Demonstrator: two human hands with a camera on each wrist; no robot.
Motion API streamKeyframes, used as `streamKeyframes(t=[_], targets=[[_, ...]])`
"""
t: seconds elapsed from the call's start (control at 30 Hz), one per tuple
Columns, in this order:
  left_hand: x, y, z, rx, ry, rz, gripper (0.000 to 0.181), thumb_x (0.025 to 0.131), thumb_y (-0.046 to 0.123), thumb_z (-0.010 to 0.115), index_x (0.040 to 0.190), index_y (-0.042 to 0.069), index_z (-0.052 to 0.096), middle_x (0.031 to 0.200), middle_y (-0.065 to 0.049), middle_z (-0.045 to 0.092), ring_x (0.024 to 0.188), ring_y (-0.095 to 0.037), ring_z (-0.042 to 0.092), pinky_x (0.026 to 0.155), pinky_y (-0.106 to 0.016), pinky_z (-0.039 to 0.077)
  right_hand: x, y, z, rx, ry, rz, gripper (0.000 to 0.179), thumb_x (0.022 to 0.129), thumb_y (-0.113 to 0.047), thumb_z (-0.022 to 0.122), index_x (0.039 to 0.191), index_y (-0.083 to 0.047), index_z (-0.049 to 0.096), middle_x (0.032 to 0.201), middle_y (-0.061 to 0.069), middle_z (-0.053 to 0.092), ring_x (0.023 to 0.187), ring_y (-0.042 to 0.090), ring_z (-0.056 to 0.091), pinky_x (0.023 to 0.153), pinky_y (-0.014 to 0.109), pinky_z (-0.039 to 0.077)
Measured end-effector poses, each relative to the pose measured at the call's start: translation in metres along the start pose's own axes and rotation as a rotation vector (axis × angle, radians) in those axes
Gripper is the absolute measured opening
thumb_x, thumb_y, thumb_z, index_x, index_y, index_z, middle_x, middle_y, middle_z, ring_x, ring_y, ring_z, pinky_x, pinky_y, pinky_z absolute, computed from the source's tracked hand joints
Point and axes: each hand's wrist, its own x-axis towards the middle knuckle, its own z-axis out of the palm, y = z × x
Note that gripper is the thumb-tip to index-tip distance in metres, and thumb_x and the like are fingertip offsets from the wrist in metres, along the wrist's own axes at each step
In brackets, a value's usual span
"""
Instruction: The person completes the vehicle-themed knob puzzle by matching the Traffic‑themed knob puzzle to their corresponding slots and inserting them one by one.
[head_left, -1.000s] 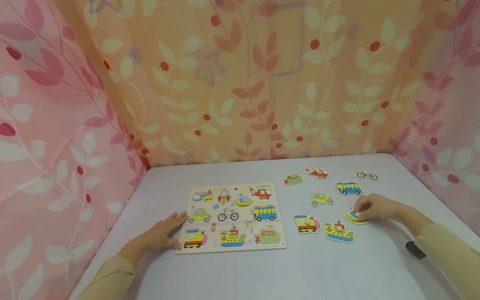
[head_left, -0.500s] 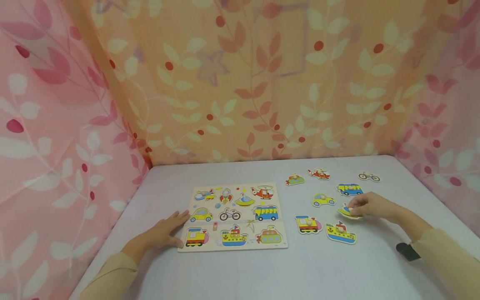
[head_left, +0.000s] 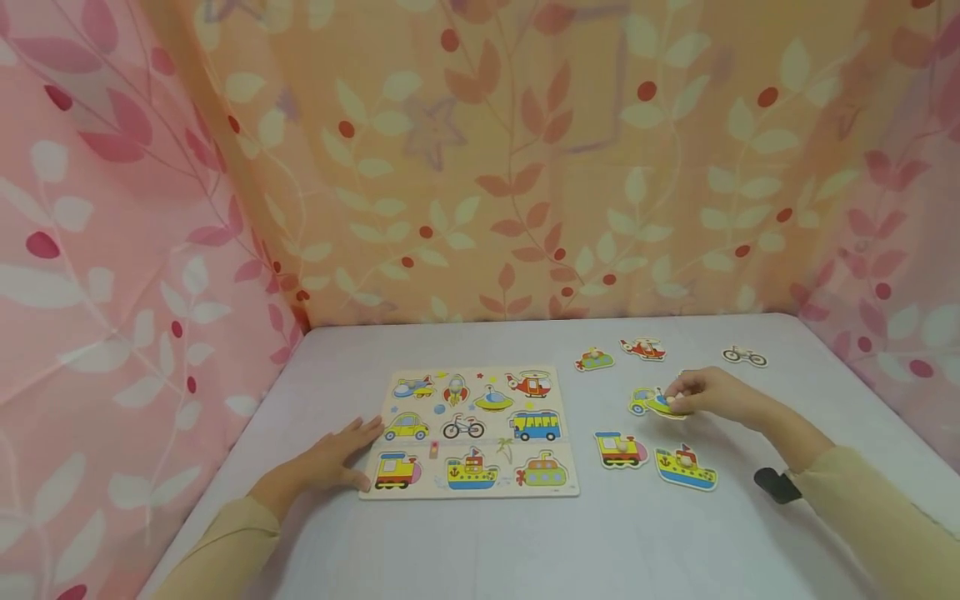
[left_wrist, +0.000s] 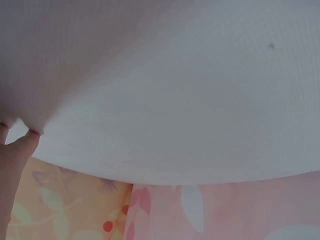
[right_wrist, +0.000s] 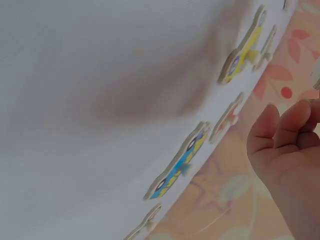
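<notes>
In the head view my right hand (head_left: 712,396) pinches a flying saucer puzzle piece (head_left: 662,408) by its knob. It hangs above the table and overlaps the yellow car piece (head_left: 639,401). My left hand (head_left: 330,458) lies at the left edge of the pegged puzzle board (head_left: 465,373), fingers spread and thumb at the lower left corner. Knobbed plane (head_left: 411,387) and rocket (head_left: 454,389) pieces sit in the board's top row. In the right wrist view, the curled fingers (right_wrist: 295,120) show at the right edge, with most of the saucer piece out of frame.
Loose on the table are the submarine (head_left: 596,360), helicopter (head_left: 643,350), bicycle (head_left: 745,357), train (head_left: 621,449) and ship (head_left: 686,467) pieces. The bus piece (right_wrist: 175,165) lies behind my right hand. Floral curtains (head_left: 525,208) enclose the table.
My right hand has lifted the flying saucer piece off the table and carried it left, to over the yellow car piece. The left hand stays by the board.
</notes>
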Motion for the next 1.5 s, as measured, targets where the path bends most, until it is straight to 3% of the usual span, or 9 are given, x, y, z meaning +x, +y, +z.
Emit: streamKeyframes(t=[0.27, 0.5, 0.87, 1.27, 1.5], targets=[[-0.002, -0.001, -0.001, 0.003, 0.004, 0.02, 0.097, 0.074, 0.041, 0.081, 0.153, 0.012, 0.031, 0.16, -0.007, 0.023, 0.146, -0.04, 0.008, 0.111, -0.066, 0.007, 0.016, -0.019, 0.012, 0.041, 0.01, -0.034, 0.026, 0.088, -0.018, 0.071, 0.104, 0.002, 0.068, 0.09, 0.005, 0.063, 0.086, 0.022, 0.052, 0.074, 0.035, 0.045], [-0.003, 0.002, -0.003, -0.022, 0.012, 0.048, 0.098, 0.073, 0.043, 0.08, 0.152, 0.01, 0.033, 0.159, -0.01, 0.024, 0.145, -0.042, 0.008, 0.11, -0.068, 0.006, 0.03, -0.039, 0.024, 0.024, 0.011, -0.031, 0.027, 0.086, -0.025, 0.075, 0.101, -0.003, 0.069, 0.089, 0.003, 0.059, 0.088, 0.023, 0.048, 0.07, 0.034, 0.041], [-0.003, 0.004, -0.003, -0.019, 0.003, 0.035, 0.097, 0.074, 0.043, 0.08, 0.152, 0.011, 0.032, 0.16, -0.009, 0.023, 0.146, -0.04, 0.007, 0.11, -0.067, 0.005, 0.056, -0.061, 0.049, 0.036, 0.018, -0.019, 0.028, 0.085, -0.028, 0.076, 0.102, -0.006, 0.07, 0.09, 0.004, 0.06, 0.088, 0.023, 0.05, 0.072, 0.033, 0.042], [-0.004, 0.001, -0.001, -0.012, 0.011, 0.011, 0.097, 0.074, 0.043, 0.08, 0.153, 0.013, 0.032, 0.16, -0.006, 0.023, 0.147, -0.038, 0.007, 0.112, -0.065, 0.006, 0.081, -0.08, 0.068, 0.057, 0.015, -0.093, 0.02, 0.086, -0.019, 0.075, 0.098, -0.004, 0.071, 0.09, 0.005, 0.058, 0.086, 0.023, 0.048, 0.069, 0.032, 0.04], [-0.004, 0.004, -0.001, -0.019, 0.009, -0.019, 0.094, 0.076, 0.04, 0.08, 0.153, 0.015, 0.032, 0.16, -0.006, 0.024, 0.147, -0.036, 0.007, 0.113, -0.063, 0.007, 0.093, -0.093, 0.08, 0.08, 0.041, -0.037, 0.02, 0.085, -0.021, 0.076, 0.097, -0.006, 0.072, 0.09, 0.005, 0.057, 0.089, 0.022, 0.046, 0.07, 0.032, 0.038]])
